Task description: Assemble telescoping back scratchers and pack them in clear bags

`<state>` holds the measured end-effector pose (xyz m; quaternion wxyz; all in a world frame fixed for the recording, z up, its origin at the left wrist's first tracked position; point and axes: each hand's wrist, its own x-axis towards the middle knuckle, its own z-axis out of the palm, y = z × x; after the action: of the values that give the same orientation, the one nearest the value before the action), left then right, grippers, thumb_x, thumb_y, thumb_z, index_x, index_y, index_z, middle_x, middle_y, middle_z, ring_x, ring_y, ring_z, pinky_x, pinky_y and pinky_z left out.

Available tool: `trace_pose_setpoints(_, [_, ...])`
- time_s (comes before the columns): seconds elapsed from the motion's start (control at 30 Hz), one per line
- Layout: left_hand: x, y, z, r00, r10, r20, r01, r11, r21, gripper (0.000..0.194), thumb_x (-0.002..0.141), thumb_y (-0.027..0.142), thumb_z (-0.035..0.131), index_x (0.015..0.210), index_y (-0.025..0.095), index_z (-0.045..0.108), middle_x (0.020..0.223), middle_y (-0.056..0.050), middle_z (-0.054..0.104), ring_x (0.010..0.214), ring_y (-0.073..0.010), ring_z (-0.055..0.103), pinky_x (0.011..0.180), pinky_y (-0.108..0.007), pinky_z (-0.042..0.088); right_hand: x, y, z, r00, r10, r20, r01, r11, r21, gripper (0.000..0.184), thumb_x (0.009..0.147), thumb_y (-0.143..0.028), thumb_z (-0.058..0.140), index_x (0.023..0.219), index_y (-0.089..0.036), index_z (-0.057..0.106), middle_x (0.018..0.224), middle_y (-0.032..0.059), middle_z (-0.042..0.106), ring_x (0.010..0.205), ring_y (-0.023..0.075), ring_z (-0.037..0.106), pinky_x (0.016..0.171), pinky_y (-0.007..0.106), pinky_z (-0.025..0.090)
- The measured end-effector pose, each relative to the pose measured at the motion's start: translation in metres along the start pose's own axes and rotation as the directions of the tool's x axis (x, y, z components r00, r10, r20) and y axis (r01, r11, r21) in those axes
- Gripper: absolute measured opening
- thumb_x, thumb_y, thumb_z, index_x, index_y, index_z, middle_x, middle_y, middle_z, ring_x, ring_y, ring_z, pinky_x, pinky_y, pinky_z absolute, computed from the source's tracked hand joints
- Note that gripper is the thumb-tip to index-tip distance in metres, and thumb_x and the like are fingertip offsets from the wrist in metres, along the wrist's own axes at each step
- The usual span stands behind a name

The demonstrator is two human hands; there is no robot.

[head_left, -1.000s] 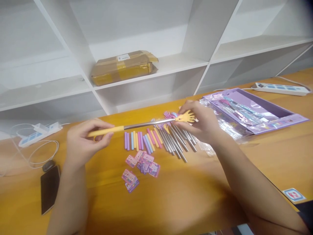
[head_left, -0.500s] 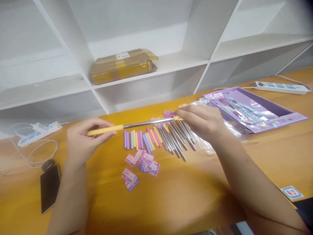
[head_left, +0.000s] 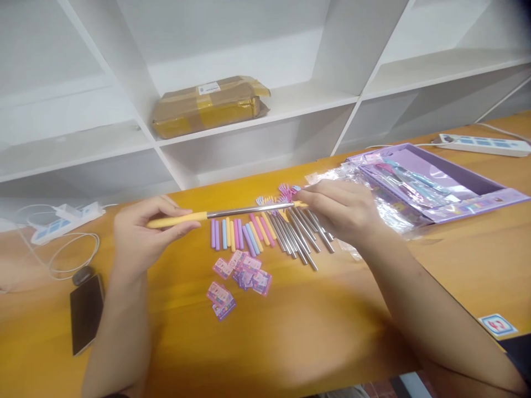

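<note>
Yellow-handled stick (head_left: 249, 210) is midair, left hand (head_left: 143, 229) clasping its handle (head_left: 178, 220), right hand (head_left: 344, 207) pinching the other end. Below them, cards (head_left: 244, 270), print unreadable, on wooden table (head_left: 298, 326); beyond, parcel (head_left: 182, 119) with illegible label (head_left: 209, 88), white shelves (head_left: 309, 97).

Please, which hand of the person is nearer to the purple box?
Right. The right hand is left of the purple box, with clear plastic between them; the left hand, holding the yellow grip, is much farther left.
</note>
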<state>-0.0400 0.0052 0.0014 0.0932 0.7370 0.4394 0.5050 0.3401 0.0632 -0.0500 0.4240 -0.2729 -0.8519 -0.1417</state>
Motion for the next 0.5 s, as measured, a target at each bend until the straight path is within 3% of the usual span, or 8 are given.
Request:
trace_pose_setpoints(0.33, [-0.007, 0.007, 0.026, 0.996, -0.018, 0.085, 0.021, 0.999, -0.034, 0.026, 0.074, 0.038, 0.096, 0.074, 0.023, 0.075, 0.074, 0.000, 0.074, 0.064, -0.0146, 0.064, 0.056, -0.030, 0.049, 0.008, -0.021, -0.006, 0.997, -0.036, 0.064, 0.029, 0.994, 0.102, 0.016, 0.104, -0.024, 0.062, 0.110, -0.031, 0.075, 0.084, 0.0026, 0.074, 0.072, 0.0177, 0.064, 0.064, 0.035, 0.045])
trace_pose_setpoints(0.5, [-0.010, 0.014, 0.034, 0.997, 0.011, 0.081, -0.007, 0.998, -0.058, 0.025, 0.075, 0.038, 0.096, 0.075, 0.024, 0.075, 0.072, 0.000, 0.072, 0.063, -0.0148, 0.063, 0.056, -0.032, 0.050, 0.010, -0.033, -0.004, 0.992, -0.083, 0.090, 0.082, 0.997, 0.015, 0.020, 0.104, -0.018, 0.057, 0.111, -0.028, 0.074, 0.084, 0.0031, 0.075, 0.072, 0.0180, 0.064, 0.063, 0.034, 0.046])
